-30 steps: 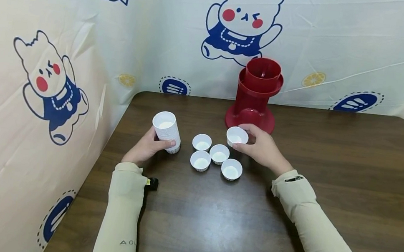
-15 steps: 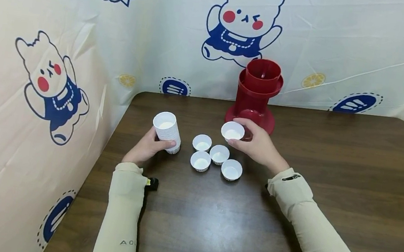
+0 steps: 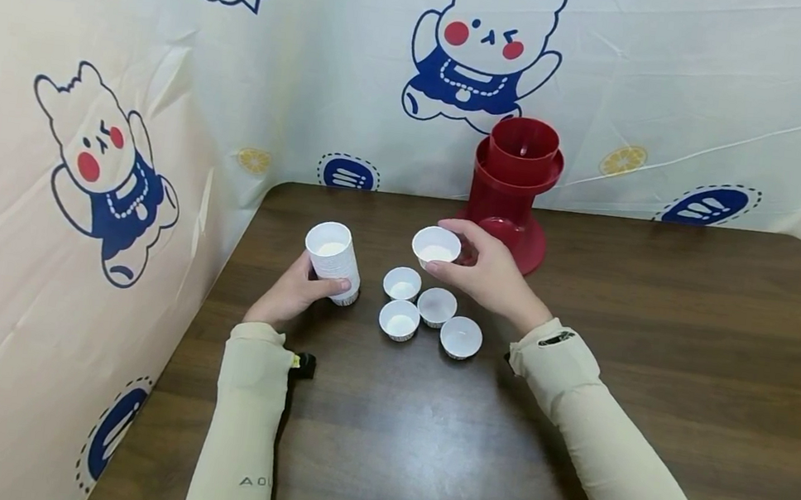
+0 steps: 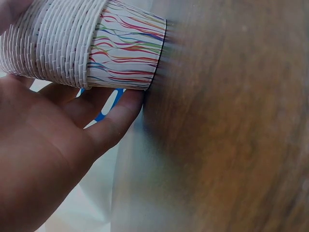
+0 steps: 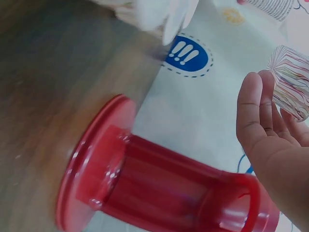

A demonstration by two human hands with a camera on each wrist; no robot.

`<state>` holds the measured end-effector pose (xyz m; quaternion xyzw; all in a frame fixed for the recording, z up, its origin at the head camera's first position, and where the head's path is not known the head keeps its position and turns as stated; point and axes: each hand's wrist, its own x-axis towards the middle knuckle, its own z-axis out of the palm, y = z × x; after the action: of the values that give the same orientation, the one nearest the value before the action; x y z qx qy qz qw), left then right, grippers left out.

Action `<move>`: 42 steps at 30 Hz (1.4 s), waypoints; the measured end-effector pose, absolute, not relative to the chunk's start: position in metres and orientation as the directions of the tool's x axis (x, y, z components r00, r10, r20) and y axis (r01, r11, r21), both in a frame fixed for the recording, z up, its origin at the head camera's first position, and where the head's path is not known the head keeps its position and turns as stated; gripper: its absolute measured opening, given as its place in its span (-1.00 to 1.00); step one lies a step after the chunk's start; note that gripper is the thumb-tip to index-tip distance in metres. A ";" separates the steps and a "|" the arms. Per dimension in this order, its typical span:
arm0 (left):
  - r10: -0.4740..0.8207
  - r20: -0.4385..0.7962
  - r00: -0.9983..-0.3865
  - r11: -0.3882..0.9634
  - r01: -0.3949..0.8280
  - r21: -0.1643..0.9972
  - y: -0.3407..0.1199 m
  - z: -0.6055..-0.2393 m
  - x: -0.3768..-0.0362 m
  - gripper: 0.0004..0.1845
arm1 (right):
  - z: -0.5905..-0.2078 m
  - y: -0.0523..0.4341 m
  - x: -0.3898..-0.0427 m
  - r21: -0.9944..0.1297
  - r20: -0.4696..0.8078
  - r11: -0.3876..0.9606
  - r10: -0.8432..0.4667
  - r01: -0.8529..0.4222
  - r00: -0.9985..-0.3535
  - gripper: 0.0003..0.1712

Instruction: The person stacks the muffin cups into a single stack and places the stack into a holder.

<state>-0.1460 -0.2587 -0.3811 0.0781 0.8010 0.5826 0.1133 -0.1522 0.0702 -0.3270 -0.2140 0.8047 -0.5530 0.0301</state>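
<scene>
My left hand (image 3: 293,294) grips a tall nested stack of white paper cups (image 3: 332,254) at the table's left side. In the left wrist view, the lowest cup (image 4: 128,48) shows wavy coloured stripes, with its base at the wood. My right hand (image 3: 491,276) pinches a single small paper cup (image 3: 436,248) between thumb and fingers, mouth up. That striped cup (image 5: 293,79) also shows in the right wrist view, beyond the fingers. Several more white cups (image 3: 437,309) stand upright in a close cluster below it, between the two hands.
A red cylindrical holder (image 3: 502,200) with a wide round base stands at the table's back edge, just behind my right hand. The brown wooden table (image 3: 406,451) meets a printed white curtain (image 3: 362,70) at the back and left.
My right hand has moved left with the paper cup, away from the front of the red holder to behind the cluster. The left hand and its stack stay in place.
</scene>
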 end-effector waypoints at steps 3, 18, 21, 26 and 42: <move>0.257 -0.092 -0.962 0.310 -0.008 0.951 -0.259 -0.381 -0.146 -0.17 | -0.321 0.064 -0.153 -0.900 0.193 0.297 -0.387 -0.320 -0.902 -0.28; 0.255 -0.094 -0.962 0.296 -0.015 0.955 -0.261 -0.382 -0.148 -0.15 | -0.295 0.025 -0.157 -0.897 0.208 0.271 -0.440 -0.350 -0.873 -0.28; 0.258 -0.090 -0.962 0.300 -0.009 0.954 -0.261 -0.381 -0.148 -0.15 | -0.291 0.015 -0.158 -0.898 0.197 0.277 -0.444 -0.343 -0.874 -0.28; 0.264 -0.094 -0.960 0.308 -0.009 0.951 -0.263 -0.383 -0.148 -0.16 | -0.288 0.000 -0.161 -0.900 0.188 0.277 -0.449 -0.336 -0.874 -0.28; 0.306 -0.066 -0.950 0.284 0.025 0.959 -0.263 -0.380 -0.147 -0.15 | -0.288 -0.038 -0.168 -0.898 0.143 0.305 -0.479 -0.316 -0.866 -0.28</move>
<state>-0.1466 -0.2628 -0.3805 0.1045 0.7923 0.5892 0.1192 -0.1683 -0.0379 -0.2878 -0.2472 0.8041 -0.5353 0.0759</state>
